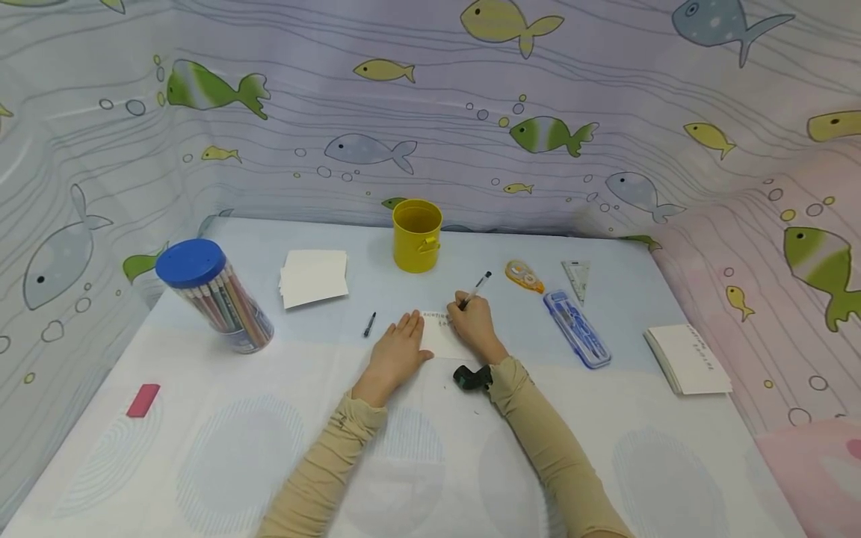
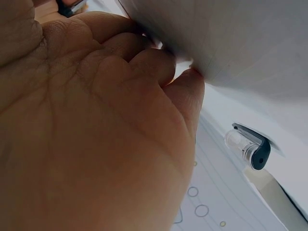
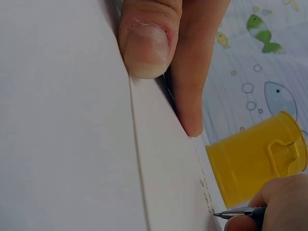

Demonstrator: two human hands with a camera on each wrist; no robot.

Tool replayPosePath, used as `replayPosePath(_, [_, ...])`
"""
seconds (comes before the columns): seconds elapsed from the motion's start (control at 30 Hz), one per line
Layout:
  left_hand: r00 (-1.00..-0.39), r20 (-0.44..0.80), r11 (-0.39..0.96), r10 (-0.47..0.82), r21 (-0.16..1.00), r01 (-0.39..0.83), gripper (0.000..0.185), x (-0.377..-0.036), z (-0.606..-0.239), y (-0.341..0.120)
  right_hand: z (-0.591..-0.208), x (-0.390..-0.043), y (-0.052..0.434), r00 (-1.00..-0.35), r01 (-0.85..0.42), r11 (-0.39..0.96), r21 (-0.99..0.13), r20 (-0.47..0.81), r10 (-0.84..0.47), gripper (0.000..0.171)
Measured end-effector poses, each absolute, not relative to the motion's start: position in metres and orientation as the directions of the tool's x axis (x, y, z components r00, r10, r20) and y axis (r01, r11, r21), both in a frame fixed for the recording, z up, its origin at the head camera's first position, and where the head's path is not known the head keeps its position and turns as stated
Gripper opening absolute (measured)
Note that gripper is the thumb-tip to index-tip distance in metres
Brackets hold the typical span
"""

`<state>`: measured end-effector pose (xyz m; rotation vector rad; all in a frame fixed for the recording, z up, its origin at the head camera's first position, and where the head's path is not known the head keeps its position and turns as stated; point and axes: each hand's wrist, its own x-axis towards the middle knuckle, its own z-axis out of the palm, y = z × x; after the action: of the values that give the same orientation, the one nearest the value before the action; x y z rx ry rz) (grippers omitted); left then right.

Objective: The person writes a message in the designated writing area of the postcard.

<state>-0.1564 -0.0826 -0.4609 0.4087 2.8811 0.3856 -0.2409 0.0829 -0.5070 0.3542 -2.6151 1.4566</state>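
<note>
Card [image 1: 440, 338] lies flat on the surface [image 1: 417, 463] at centre, between the two hands. We find the left hand [image 1: 397, 353] laid on its left edge, fingers straight and spread, pressing it down; the right wrist view shows a left fingertip [image 3: 147, 45] resting on the card. The right hand [image 1: 474, 323] pinches a pen [image 1: 474, 291] between curled fingers, tip touching the card's far edge, where we note a short line of small writing, too small to read. The pen's shaft leans away toward the far right.

A pen cap [image 1: 369, 323] lies just left of the left hand, apart from it. A yellow cup [image 1: 417, 235] stands upright beyond the card. A stack of blank cards [image 1: 314, 277] lies to the far left of the cup, and a blue-lidded tub [image 1: 214, 294] of pencils leans further left. A pink eraser [image 1: 143, 400] lies near the left edge. To the right we record a correction tape [image 1: 525, 276], a set square [image 1: 576, 276], a blue case [image 1: 577, 329] and a second stack [image 1: 687, 359] bearing writing.
</note>
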Motion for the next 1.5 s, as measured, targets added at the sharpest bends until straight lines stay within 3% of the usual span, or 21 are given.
replayPosePath(0.5, [-0.939, -0.179, 0.931, 0.293, 0.279, 0.237, 0.070, -0.1578, -0.4614, -0.0826, -0.5050, -0.2393, 0.0815, -0.964, -0.263, 0.489, -0.832, 0.245, -0.101, 0.039])
replayPosePath(1.17, [-0.938, -0.178, 0.932, 0.297, 0.269, 0.245, 0.070, -0.1570, -0.4599, -0.0818, -0.5029, -0.2414, 0.0827, -0.969, -0.247, 0.531, -0.810, 0.202, -0.142, 0.038])
replayPosePath(1.5, [-0.937, -0.188, 0.932, 0.294, 0.274, 0.238, 0.071, -0.1574, -0.4611, -0.0821, -0.5052, -0.2403, 0.0844, -0.972, -0.230, 0.467, -0.854, 0.178, -0.154, 0.039])
